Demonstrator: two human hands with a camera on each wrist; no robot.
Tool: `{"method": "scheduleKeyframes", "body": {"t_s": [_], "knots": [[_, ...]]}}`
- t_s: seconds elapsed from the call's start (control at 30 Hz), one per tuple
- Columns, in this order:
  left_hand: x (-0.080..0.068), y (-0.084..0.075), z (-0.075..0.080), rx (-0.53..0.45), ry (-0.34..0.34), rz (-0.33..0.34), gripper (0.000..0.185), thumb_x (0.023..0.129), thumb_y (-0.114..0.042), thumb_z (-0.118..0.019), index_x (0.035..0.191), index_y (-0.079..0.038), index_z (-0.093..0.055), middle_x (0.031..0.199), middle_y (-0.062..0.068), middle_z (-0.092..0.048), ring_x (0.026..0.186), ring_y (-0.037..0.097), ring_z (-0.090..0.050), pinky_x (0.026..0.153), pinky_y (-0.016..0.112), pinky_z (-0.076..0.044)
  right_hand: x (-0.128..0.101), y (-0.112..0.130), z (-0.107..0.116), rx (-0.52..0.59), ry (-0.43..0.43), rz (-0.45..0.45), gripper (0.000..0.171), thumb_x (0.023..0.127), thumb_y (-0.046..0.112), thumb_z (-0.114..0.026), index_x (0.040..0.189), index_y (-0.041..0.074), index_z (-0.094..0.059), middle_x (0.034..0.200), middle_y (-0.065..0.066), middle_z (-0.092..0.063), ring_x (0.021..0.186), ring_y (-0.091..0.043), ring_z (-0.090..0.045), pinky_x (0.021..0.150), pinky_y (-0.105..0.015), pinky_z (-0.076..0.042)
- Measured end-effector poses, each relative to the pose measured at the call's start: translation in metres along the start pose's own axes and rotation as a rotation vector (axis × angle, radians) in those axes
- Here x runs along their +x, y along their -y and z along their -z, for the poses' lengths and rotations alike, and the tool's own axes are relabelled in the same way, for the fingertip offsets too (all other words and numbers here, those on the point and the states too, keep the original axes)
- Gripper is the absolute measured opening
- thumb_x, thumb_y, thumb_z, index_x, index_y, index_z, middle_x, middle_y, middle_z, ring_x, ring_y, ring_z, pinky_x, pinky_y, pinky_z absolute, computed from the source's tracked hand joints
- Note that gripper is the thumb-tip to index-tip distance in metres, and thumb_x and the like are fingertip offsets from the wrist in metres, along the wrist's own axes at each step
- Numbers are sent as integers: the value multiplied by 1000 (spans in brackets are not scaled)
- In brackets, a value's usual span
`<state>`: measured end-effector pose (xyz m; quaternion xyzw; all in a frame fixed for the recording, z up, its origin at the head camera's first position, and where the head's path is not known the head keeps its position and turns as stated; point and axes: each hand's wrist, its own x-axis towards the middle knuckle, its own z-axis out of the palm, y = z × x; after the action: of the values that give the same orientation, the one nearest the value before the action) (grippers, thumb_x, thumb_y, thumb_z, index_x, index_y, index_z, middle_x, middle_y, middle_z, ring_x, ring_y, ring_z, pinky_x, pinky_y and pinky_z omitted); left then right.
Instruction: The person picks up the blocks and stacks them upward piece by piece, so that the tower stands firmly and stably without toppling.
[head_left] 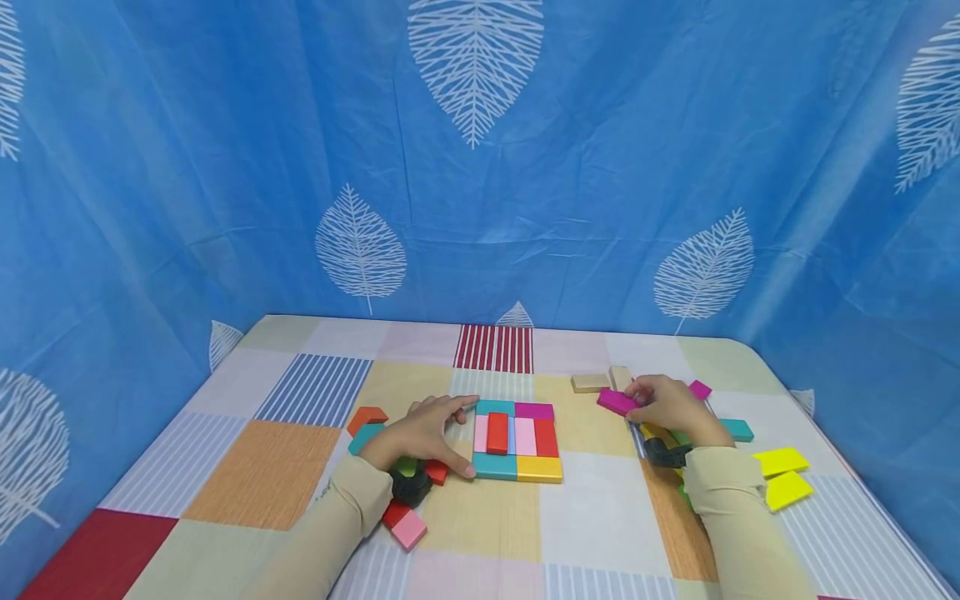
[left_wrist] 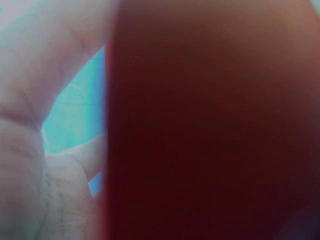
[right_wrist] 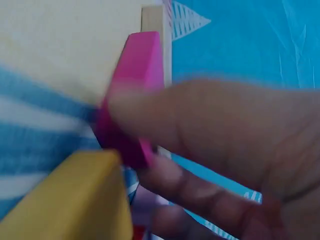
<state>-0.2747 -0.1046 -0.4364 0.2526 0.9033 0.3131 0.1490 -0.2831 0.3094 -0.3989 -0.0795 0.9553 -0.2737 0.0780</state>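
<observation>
1 magenta block [head_left: 617, 402] pinched in my R hand [head_left: 670, 408], right of the layout [head_left: 525, 437]; L hand [head_left: 423, 432] spread wide at its edge. Prob partway imo: several laid, loose blocks [head_left: 786, 490] remain.

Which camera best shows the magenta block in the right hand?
The right wrist view: the magenta block appears large and close, though the right hand pinching it covers part. The head view shows it smaller, near two pale blocks, also partly covered; the left wrist view doesn't show it.
</observation>
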Motion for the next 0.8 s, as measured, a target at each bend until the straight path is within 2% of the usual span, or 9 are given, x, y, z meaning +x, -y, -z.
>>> {"method": "scheduleKeyframes", "body": {"t_s": [0.13,0.2,0.3,0.4,0.53,0.8], "knots": [[0,1,0,-1,2,-2,109,74,-43,-98,164,-10,-44,111,-7,-52,115,20,-45,95,42,-36,-1,6,-3,86,139,93,41,88,11,-88,119,-7,-68,83,-4,-65,78,-22,-57,71,-37,-49],[0,0,0,-3,3,0,109,74,-43,-98,164,-11,-44,111,-7,-52,115,20,-45,95,42,-36,-1,9,-3,132,201,142,47,87,7,-88,125,-8,-65,84,-3,-67,77,-21,-57,71,-35,-50],[0,0,1,-3,2,-1,109,74,-42,-98,164,-11,-44,111,-7,-52,115,19,-45,95,41,-36,1,12,-7,162,232,175,61,82,1,-89,135,-11,-60,91,-6,-66,79,-22,-57,71,-35,-52],[-1,0,1,-4,0,-2,109,74,-42,-98,164,-11,-44,111,-7,-52,115,19,-45,95,41,-36,3,16,-12,139,232,155,71,77,0,-91,139,-10,-58,96,-7,-63,81,-23,-57,69,-35,-55],[-1,0,1,-7,-2,-1,109,74,-42,-98,164,-11,-45,111,-7,-53,116,20,-45,97,42,-36,3,24,-18,111,203,139,67,77,6,-93,135,-7,-62,98,-8,-62,84,-23,-56,71,-36,-54],[0,1,1,-9,1,-3,109,74,-42,-98,164,-11,-44,111,-6,-52,117,20,-44,97,43,-37,1,42,-37,59,83,283,65,78,22,-94,133,0,-68,119,-11,-70,98,-24,-57,74,-34,-51]]}}
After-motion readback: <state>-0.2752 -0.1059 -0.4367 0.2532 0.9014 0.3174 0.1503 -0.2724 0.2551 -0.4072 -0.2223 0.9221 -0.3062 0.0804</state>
